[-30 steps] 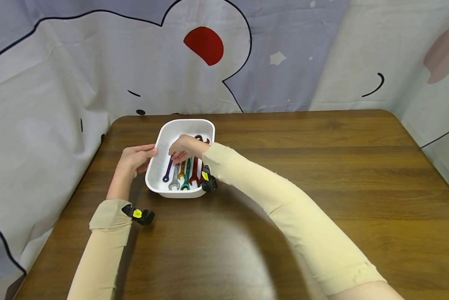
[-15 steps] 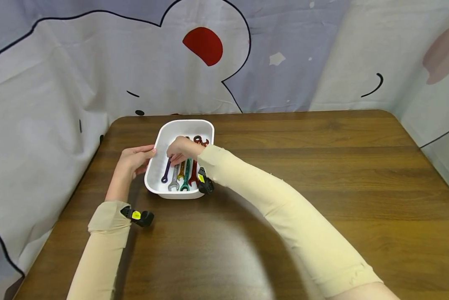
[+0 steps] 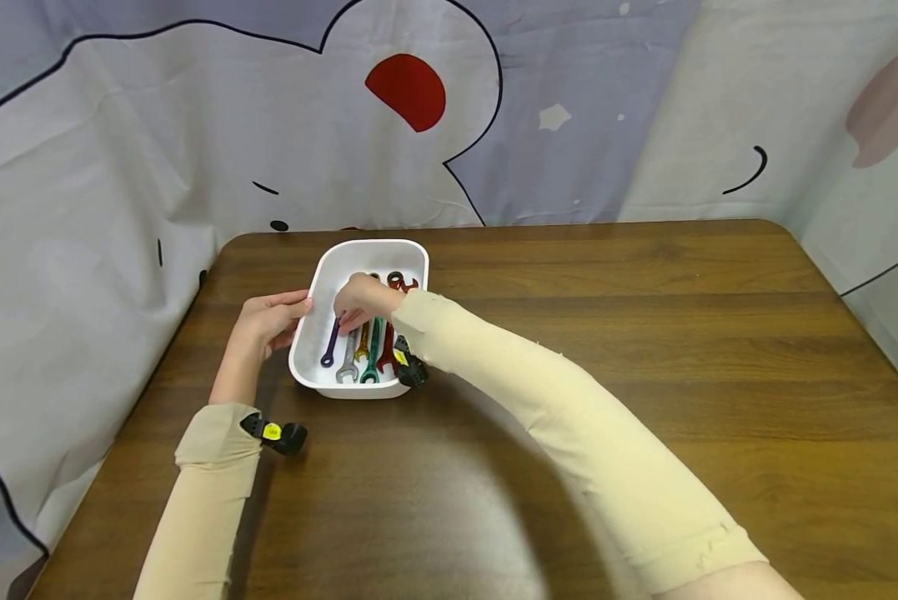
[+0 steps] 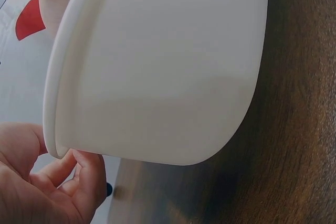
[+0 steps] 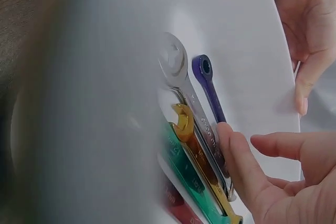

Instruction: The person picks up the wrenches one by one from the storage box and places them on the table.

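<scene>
Being pinched at its left side by the left hand (image 3: 264,321), the bin (image 3: 351,392), purple wrench (image 3: 331,346) inside touched by the right hand (image 3: 362,300), thumb (image 5: 286,145) narrowly parted from fingers (image 5: 244,166), silver wrench (image 3: 348,362), gold wrench (image 3: 363,343), green wrench (image 3: 373,354), red wrench (image 3: 388,348) laid alongside.

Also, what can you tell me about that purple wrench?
The purple wrench is slim and metal-looking, with a closed ring at the end nearest the person. It is in the white tray, left of the silver wrench in the head view, slanting slightly. The right hand covers its far end, so that end's shape, and any grip on it, can't be told.
</scene>
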A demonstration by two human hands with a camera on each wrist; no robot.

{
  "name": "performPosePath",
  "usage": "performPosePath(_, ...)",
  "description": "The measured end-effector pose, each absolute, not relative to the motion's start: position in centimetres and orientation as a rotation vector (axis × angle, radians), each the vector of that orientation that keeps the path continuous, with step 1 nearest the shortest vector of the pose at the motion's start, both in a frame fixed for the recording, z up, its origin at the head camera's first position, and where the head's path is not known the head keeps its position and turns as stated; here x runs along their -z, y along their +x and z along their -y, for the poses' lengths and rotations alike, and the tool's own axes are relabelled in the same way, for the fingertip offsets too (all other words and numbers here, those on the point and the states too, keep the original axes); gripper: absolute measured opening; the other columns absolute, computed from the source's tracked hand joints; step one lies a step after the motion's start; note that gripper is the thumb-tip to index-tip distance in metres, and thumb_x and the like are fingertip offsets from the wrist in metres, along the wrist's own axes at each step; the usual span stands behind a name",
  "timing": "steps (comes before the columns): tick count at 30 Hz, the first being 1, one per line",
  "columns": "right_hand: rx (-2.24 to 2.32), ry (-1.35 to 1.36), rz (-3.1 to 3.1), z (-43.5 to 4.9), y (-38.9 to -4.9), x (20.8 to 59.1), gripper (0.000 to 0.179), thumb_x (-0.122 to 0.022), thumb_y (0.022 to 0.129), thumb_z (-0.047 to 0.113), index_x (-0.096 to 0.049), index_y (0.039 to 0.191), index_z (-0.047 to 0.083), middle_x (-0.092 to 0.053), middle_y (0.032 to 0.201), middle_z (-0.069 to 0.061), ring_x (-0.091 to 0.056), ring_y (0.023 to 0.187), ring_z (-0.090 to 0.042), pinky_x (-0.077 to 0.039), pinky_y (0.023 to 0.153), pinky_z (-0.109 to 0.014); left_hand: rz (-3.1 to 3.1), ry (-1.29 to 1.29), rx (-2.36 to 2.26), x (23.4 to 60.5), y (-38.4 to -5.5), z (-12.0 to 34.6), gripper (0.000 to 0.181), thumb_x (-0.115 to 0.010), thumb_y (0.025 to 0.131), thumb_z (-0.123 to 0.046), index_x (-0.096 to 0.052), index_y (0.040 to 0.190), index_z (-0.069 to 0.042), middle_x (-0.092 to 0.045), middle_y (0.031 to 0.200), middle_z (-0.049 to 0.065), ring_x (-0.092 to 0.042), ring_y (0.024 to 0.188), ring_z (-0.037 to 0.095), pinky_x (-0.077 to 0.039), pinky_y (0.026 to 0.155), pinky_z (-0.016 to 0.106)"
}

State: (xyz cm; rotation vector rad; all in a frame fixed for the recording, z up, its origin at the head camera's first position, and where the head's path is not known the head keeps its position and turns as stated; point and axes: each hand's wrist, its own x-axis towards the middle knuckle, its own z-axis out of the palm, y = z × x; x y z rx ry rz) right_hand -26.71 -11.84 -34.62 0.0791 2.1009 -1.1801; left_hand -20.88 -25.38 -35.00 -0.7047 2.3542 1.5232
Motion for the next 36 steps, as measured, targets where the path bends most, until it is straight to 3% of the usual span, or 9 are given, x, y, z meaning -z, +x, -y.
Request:
performPosePath(3, 1.126, 0.157, -2.066, 13.6, -29.8, 37.6, 0.014, -0.060, 0.088, 0.002, -0.063, 0.101, -0.003, -0.071, 0.101, -0.016, -0.072, 0.087, -0.024, -0.057, 0.074, -0.025, -2.354, -0.701, -1.524, 35.0, -20.9, 25.4, 0.048, -0.058, 0.096, -0.031, -0.050, 0.141, -0.017, -0.050, 0.135, 0.006, -0.052, 0.095, 0.011, -0.049, 0.070, 0.018)
performPosePath(7, 1.073, 0.253, -1.974, 18.2, -37.9, 47.3, 0.014, -0.065, 0.085, 0.003, -0.061, 0.098, 0.003, -0.067, 0.093, -0.015, -0.071, 0.072, -0.024, -0.057, 0.063, -0.030, -2.358, -0.706, -1.523, 35.1, -20.8, 25.4, 0.047, -0.058, 0.096, -0.031, -0.050, 0.141, -0.018, -0.050, 0.135, 0.006, -0.052, 0.093, 0.010, -0.049, 0.069, 0.018)
performPosePath(10, 1.066, 0.257, -1.910, 21.2, -43.4, 54.5, 0.019, -0.067, 0.083, 0.002, -0.062, 0.101, 0.003, -0.066, 0.097, -0.019, -0.071, 0.076, -0.029, -0.058, 0.065, -0.034, -2.362, -0.708, -1.522, 35.1, -20.8, 25.4, 0.047, -0.058, 0.096, -0.031, -0.050, 0.141, -0.018, -0.050, 0.137, 0.007, -0.052, 0.093, 0.010, -0.049, 0.069, 0.018)
performPosePath(14, 1.042, 0.269, -1.873, 23.0, -46.6, 58.4, 0.022, -0.070, 0.080, 0.001, -0.064, 0.101, 0.001, -0.067, 0.098, -0.020, -0.070, 0.079, -0.032, -0.058, 0.067, -0.037, -2.361, -0.704, -1.525, 35.0, -20.7, 25.4, 0.048, -0.058, 0.096, -0.032, -0.050, 0.141, -0.018, -0.050, 0.135, 0.006, -0.051, 0.093, 0.011, -0.049, 0.069, 0.018)
performPosePath(20, 0.958, 0.235, -1.914, 23.3, -46.2, 57.8, 0.020, -0.070, 0.081, 0.002, -0.065, 0.101, 0.000, -0.068, 0.098, -0.019, -0.071, 0.079, -0.030, -0.058, 0.066, -0.036, -2.361, -0.695, -1.520, 35.0, -20.6, 25.3, 0.048, -0.058, 0.096, -0.032, -0.050, 0.141, -0.018, -0.051, 0.132, 0.004, -0.052, 0.094, 0.010, -0.049, 0.069, 0.018)
performPosePath(25, 0.920, 0.208, -1.960, 23.6, -45.8, 57.7, 0.022, -0.071, 0.081, 0.002, -0.066, 0.103, 0.000, -0.070, 0.098, -0.018, -0.071, 0.082, -0.028, -0.058, 0.070, -0.035, -2.360, -0.691, -1.520, 35.1, -20.6, 25.2, 0.049, -0.058, 0.096, -0.032, -0.049, 0.142, -0.019, -0.049, 0.138, 0.006, -0.052, 0.093, 0.009, -0.049, 0.069, 0.017)
performPosePath(29, 0.858, 0.166, -2.001, 23.9, -45.6, 58.0, 0.020, -0.074, 0.078, 0.003, -0.067, 0.097, 0.003, -0.071, 0.092, -0.014, -0.071, 0.076, -0.024, -0.058, 0.065, -0.034, -2.353, -0.697, -1.525, 35.0, -20.6, 25.2, 0.049, -0.057, 0.096, -0.032, -0.048, 0.142, -0.019, -0.047, 0.142, 0.008, -0.052, 0.094, 0.009, -0.048, 0.069, 0.017)
performPosePath(36, 0.913, 0.135, -2.064, 22.4, -41.0, 53.3, 0.008, -0.068, 0.082, 0.003, -0.063, 0.088, 0.003, -0.068, 0.084, -0.013, -0.069, 0.067, -0.024, -0.057, 0.058, -0.032, -2.353, -0.675, -1.537, 35.0, -20.6, 25.2, 0.050, -0.058, 0.096, -0.032, -0.048, 0.143, -0.017, -0.048, 0.141, 0.008, -0.052, 0.089, 0.006, -0.049, 0.068, 0.017)
